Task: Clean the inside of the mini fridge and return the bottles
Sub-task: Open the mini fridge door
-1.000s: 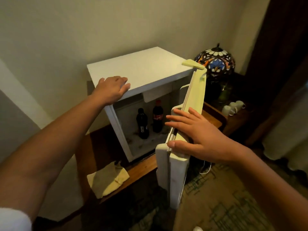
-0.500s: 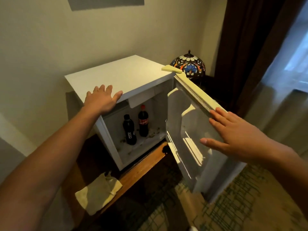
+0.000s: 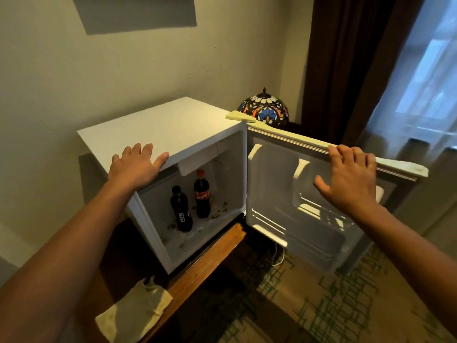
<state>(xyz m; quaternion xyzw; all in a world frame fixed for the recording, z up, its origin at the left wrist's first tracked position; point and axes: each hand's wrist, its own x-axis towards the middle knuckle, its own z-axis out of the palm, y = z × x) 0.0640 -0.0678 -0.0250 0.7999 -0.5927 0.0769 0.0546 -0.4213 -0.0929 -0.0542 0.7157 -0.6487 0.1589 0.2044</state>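
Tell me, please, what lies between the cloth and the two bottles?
In the head view, only bare wooden table and the fridge's lower front edge separate the cloth from the bottles.

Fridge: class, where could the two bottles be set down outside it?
Fridge top is bare behind the left hand. The bench has a bare strip between fridge and cloth. Inside is crowded: bottles and crumbs.

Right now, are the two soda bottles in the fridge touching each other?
Apart. The head view shows a strip of white fridge wall between the Pepsi bottle and the red-capped cola bottle.
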